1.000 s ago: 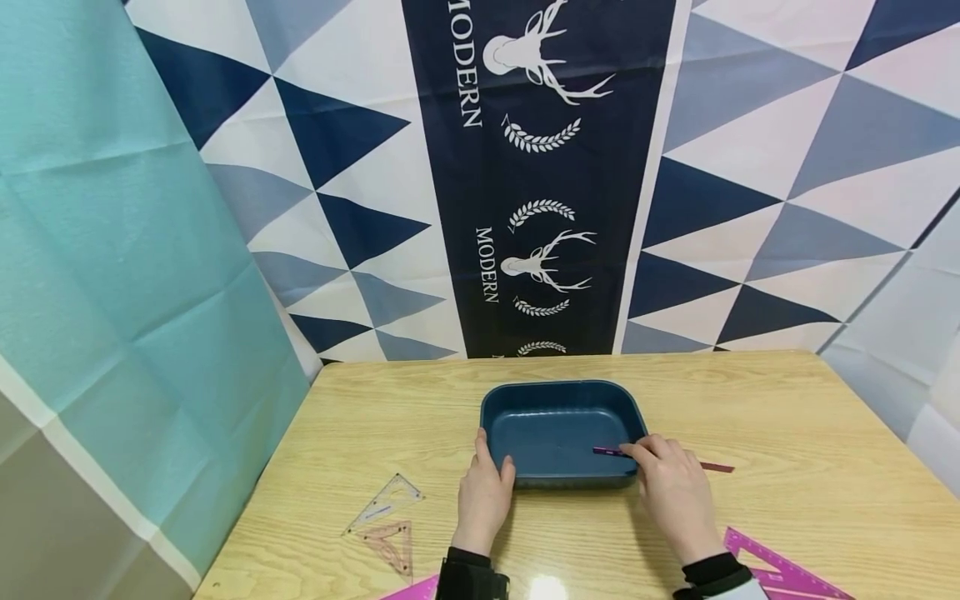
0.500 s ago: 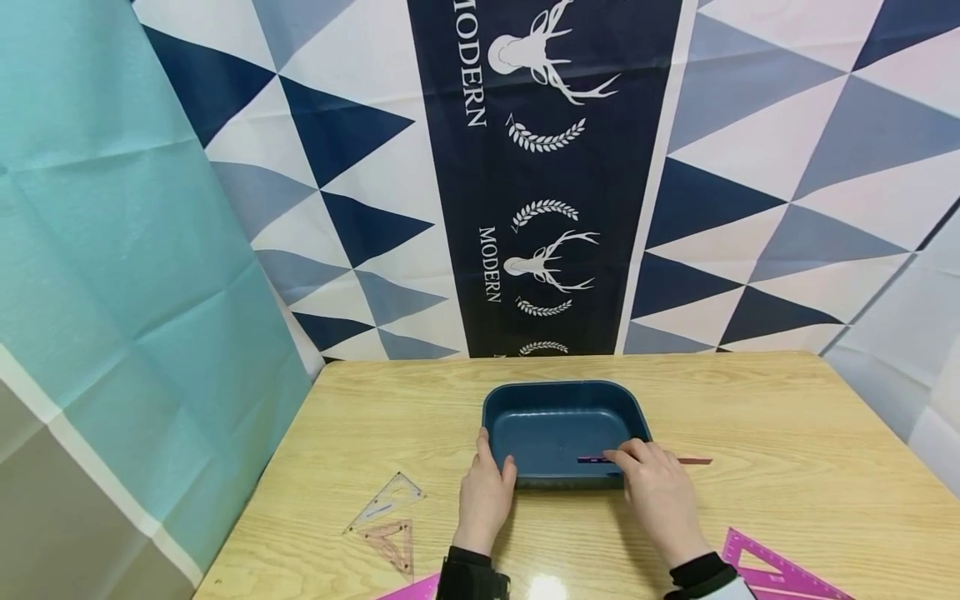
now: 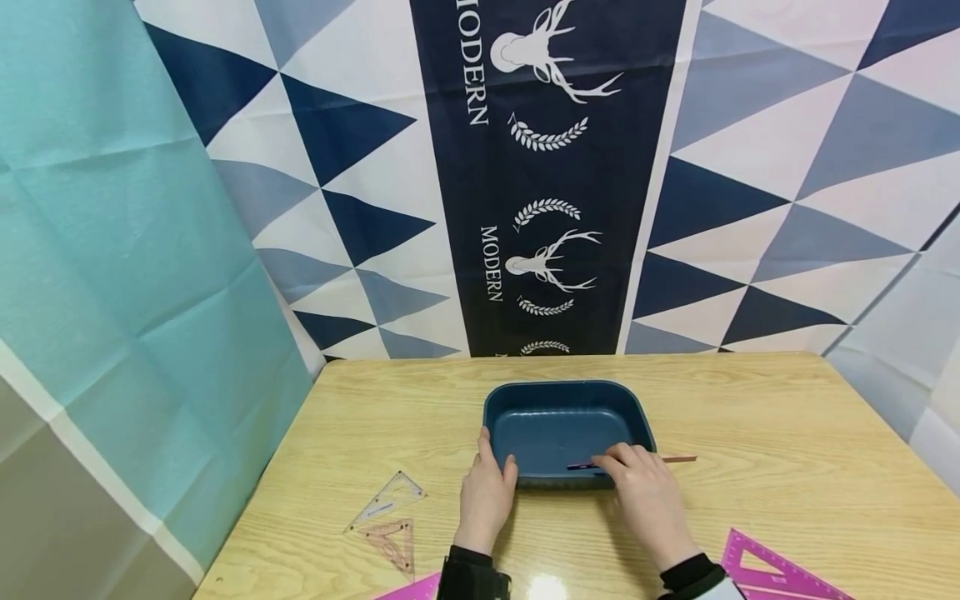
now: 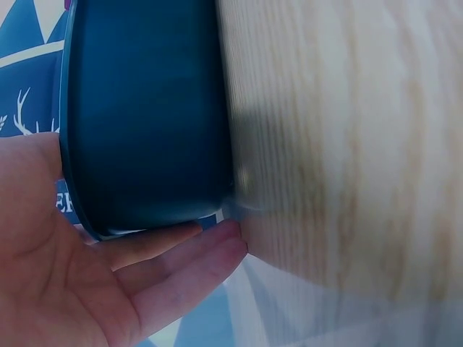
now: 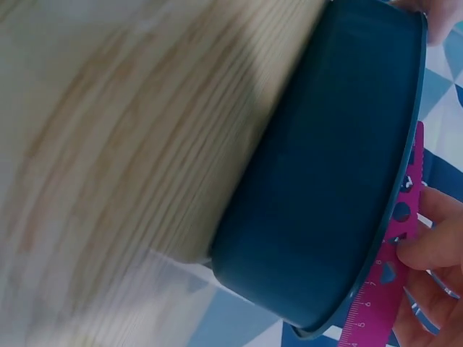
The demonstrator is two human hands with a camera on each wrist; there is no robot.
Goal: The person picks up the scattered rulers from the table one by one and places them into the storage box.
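Note:
A dark blue plastic bin [image 3: 555, 437] stands on the wooden table. My left hand [image 3: 484, 500] holds its front left corner; the fingers run along the outer wall [image 4: 145, 116] and the thumb reaches over the rim. Between the fingers and thumb of my right hand [image 3: 651, 504] a magenta ruler [image 5: 372, 303] is pinched. It lies level over the front right part of the bin, close to the rim, one end above the inside and the other past the right wall. Holes and scale marks show on it in the right wrist view. Its middle is covered by the right hand in the head view.
On the left of the table lie a clear set square [image 3: 382, 506] and a pinkish see-through one [image 3: 401, 546]. A magenta set square [image 3: 795, 581] is at the front right, and part of another magenta piece [image 3: 416, 588] shows at the front. A patterned cloth [image 3: 547, 167] hangs behind.
My right hand has moved left along the front of the bin, taking the ruler with it, so more of it lies over the bin. The left hand has kept its hold.

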